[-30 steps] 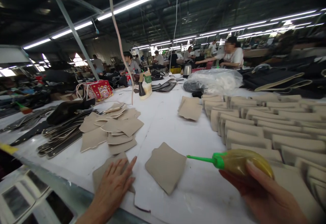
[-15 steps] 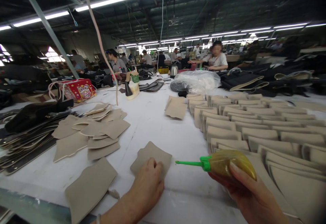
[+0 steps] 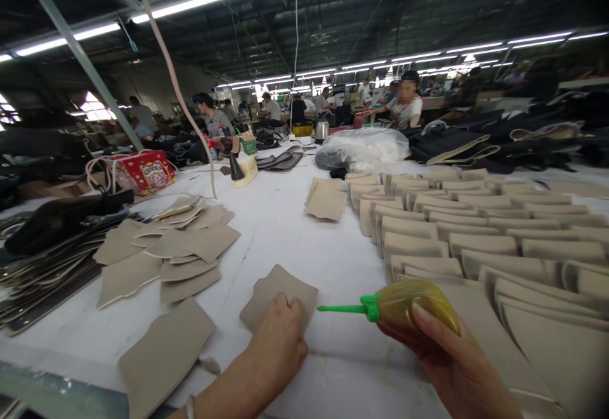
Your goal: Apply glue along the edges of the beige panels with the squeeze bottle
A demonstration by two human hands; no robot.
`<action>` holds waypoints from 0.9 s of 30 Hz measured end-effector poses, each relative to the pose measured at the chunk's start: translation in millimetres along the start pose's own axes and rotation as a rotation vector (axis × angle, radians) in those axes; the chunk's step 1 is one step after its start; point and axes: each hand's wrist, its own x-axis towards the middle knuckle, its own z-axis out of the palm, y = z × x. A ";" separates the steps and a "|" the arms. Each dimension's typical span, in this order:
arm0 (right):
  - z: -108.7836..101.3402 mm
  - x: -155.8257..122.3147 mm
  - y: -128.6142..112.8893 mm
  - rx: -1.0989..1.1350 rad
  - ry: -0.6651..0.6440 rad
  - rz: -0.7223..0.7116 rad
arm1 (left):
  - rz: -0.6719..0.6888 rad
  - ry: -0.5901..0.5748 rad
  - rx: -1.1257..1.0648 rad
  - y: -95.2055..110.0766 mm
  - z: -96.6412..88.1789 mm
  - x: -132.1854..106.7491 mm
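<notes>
My left hand (image 3: 280, 346) presses with curled fingers on a beige cut piece (image 3: 273, 282) that lies flat on the white table; the fingertips are partly hidden. My right hand (image 3: 442, 343) is wrapped round a squeeze bottle (image 3: 412, 305) of yellowish-brown liquid with a long green nozzle (image 3: 340, 309). The bottle lies sideways in the air, its nozzle tip pointing left, close to the right edge of the piece. Another beige piece (image 3: 164, 355) rests left of my left forearm, partly over the table edge.
A loose pile of beige pieces (image 3: 190, 244) lies at left, beside stacked dark panels (image 3: 42, 279). Overlapping rows of folded beige pieces (image 3: 476, 228) fill the right. Farther back are a red bag (image 3: 145, 171), a clear plastic bag (image 3: 366, 149) and a co-worker (image 3: 404, 108).
My right hand has brought the bottle left, so its nozzle tip is nearer the beige piece. My left hand stays on the piece. The view has shifted slightly.
</notes>
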 end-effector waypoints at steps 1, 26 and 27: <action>1.4 -0.7 -0.2 0.001 0.003 0.004 | -0.008 0.000 0.023 3.4 1.1 1.6; 30.1 22.9 15.7 -1.083 -0.201 -0.643 | 0.167 0.038 -0.215 -37.4 -9.6 10.3; 31.0 24.7 17.3 -1.108 -0.215 -0.661 | 0.166 0.037 -0.219 -37.4 -10.0 9.9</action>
